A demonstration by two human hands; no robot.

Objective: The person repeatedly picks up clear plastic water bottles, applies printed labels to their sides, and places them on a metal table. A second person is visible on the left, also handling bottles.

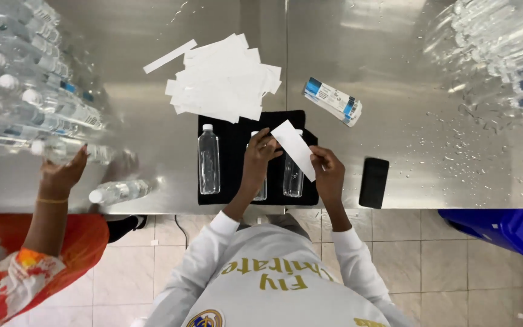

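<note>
A long stainless-steel table [394,91] is spanning the view, and a black rectangular cloth mat [237,163] is lying at its near edge; everything below is placed from that mat. Stacks of clear plastic bottles [25,79] are piling up far to the mat's left, where a co-worker's hand [62,172] is reaching toward them. A heap of white paper strips [225,82] is sitting just beyond the mat's far edge. A clear capped bottle [208,160] is standing on the mat's left part. A black phone [374,181] is lying just right of the mat. Over the mat's right half, the left hand [258,157] and right hand [329,172] are each pinching an end of a white label strip [295,148], fingers closed on it; it seems to be hovering above a second bottle [292,178].
</note>
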